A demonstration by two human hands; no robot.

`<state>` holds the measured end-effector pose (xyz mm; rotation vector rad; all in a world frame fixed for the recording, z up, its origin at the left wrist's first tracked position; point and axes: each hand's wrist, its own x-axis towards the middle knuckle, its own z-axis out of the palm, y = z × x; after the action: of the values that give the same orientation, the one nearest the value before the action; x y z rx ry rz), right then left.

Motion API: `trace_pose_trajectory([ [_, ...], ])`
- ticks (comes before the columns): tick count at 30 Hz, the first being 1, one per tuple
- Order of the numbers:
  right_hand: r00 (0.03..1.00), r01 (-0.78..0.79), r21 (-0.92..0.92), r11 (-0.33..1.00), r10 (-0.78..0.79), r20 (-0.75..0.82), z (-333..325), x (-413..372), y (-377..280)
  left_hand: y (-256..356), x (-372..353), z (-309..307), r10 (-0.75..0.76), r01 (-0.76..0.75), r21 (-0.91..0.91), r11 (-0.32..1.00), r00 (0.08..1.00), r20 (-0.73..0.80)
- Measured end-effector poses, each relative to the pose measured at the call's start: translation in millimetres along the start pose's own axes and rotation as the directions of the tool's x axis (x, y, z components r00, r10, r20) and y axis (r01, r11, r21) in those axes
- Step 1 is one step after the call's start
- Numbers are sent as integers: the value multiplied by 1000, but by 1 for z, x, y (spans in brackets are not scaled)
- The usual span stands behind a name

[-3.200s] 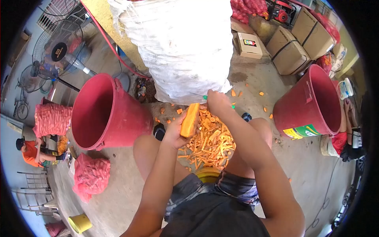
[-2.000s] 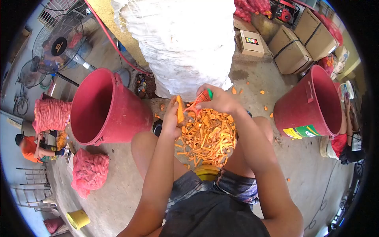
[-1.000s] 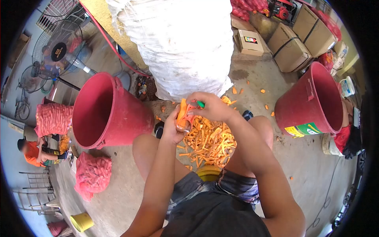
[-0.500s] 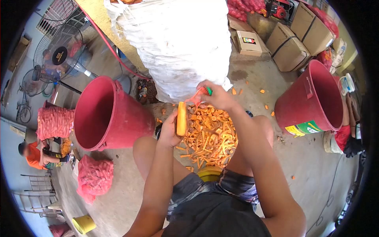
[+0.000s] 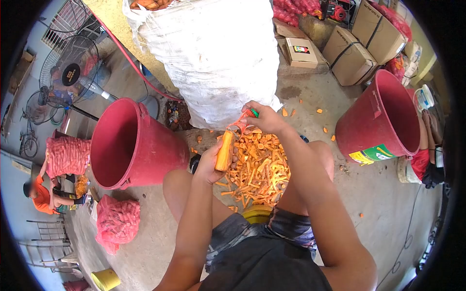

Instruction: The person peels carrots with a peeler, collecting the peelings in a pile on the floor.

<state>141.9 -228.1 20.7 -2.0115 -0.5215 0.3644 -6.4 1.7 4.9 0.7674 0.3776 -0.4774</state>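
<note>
My left hand (image 5: 209,162) is closed round an orange, peeled block-like vegetable piece (image 5: 224,152), which leans slightly to the right. Just above it, my right hand (image 5: 259,118) grips a red-orange peeler (image 5: 238,125) with a green part, its head close to the top end of the piece. Below both hands lies a heap of orange peelings and cut ends (image 5: 259,167), between my knees. Part of a yellow container (image 5: 257,215) shows under the heap's near edge.
A big white sack (image 5: 213,58) stands ahead. Red tubs stand left (image 5: 145,145) and right (image 5: 378,121). A red net bag (image 5: 118,220) lies on the floor at left. Cardboard boxes (image 5: 349,56) are at the back right. A person in orange (image 5: 43,196) sits far left.
The orange piece has tilted from upright to leaning right and shows a different face. My right hand and the peeler have shifted slightly. The whole view has moved a little.
</note>
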Motion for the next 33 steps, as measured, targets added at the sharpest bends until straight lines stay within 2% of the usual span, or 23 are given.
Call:
trace_pose_trajectory([
  [2, 999, -13, -52, 999, 11, -43, -2, 10, 24, 2, -7, 4, -9, 6, 41, 999, 997, 72],
  [4, 996, -25, -99, 995, 16, -92, -6, 8, 12, 5, -15, 12, 28, -30, 53, 998, 999, 35],
  [6, 996, -84, 55, 995, 84, -2, -8, 3, -6, 5, -12, 5, 72, -72, 53, 996, 997, -2],
  [7, 997, -79, 50, 996, 79, 3, -1, 0, -12, 4, -1, -7, 127, -127, 9, 992, 992, -16],
  [9, 959, 264, 4, 964, -263, 106, 19, -12, -20, 1, 11, -14, 180, -182, -36, 983, 983, -35],
  [11, 946, 305, 0, 952, -303, 118, 31, -19, -23, -2, 15, 3, 99, -139, -189, 972, 974, -204],
  [12, 931, 345, -7, 939, -341, 126, 33, -22, -22, -3, 15, -1, 93, -131, -187, 974, 975, -202],
  [13, 934, 339, -7, 941, -335, 123, 28, -22, -22, -5, 13, -6, 99, -116, -139, 984, 988, -121],
  [14, 960, 263, 5, 965, -262, 101, 20, -18, -21, -6, 12, -10, 104, -107, -90, 990, 994, -37],
  [15, 978, 190, 19, 982, -191, 78, 12, -14, -21, -6, 12, -12, 103, -106, -88, 991, 994, -34],
  [17, 987, 157, -10, 988, -156, 34, 3, -3, -3, -4, 12, -14, 64, -64, -33, 997, 998, 7],
  [19, 992, 38, -193, 980, -59, -108, -7, 7, 12, 2, -10, 16, 62, -62, 25, 998, 998, 1],
  [20, 992, 37, -191, 981, -59, -109, -10, 6, 10, 3, -19, 27, 59, -57, 82, 995, 998, -13],
  [21, 995, -32, -131, 991, 19, -100, -14, 5, 7, 4, -16, 25, 58, -56, 84, 995, 998, -15],
  [22, 992, -102, -73, 992, 96, -82, -15, 4, 4, 4, -11, 20, 68, -65, 52, 997, 996, -53],
  [23, 993, -101, -74, 992, 95, -75, -12, 3, 1, 4, -6, 16, 78, -77, 15, 997, 993, -92],
  [25, 999, -44, 47, 998, 44, -8, -1, -4, -7, 1, 10, -4, 97, -103, -51, 993, 990, -103],
  [26, 999, -42, 44, 998, 42, -4, 6, -8, -11, -1, 17, -15, 112, -124, -109, 986, 988, -110],
  [28, 966, 237, 3, 971, -236, 109, 18, -16, -18, -5, 27, -33, 134, -141, -99, 985, 988, -72],
  [30, 958, 265, -42, 963, -258, 128, 26, -20, -23, -6, 27, -23, 148, -150, -88, 985, 989, -31],
  [31, 950, 290, -83, 954, -275, 150, 28, -23, -22, -3, 18, 9, 174, -183, -56, 981, 976, -134],
  [32, 955, 258, -38, 965, -249, 163, 27, -19, -17, -2, 12, 27, 203, -213, -19, 977, 951, -234],
  [33, 956, 254, -38, 966, -245, 160, 26, -14, -9, -2, 10, 24, 198, -208, -18, 978, 952, -232],
])
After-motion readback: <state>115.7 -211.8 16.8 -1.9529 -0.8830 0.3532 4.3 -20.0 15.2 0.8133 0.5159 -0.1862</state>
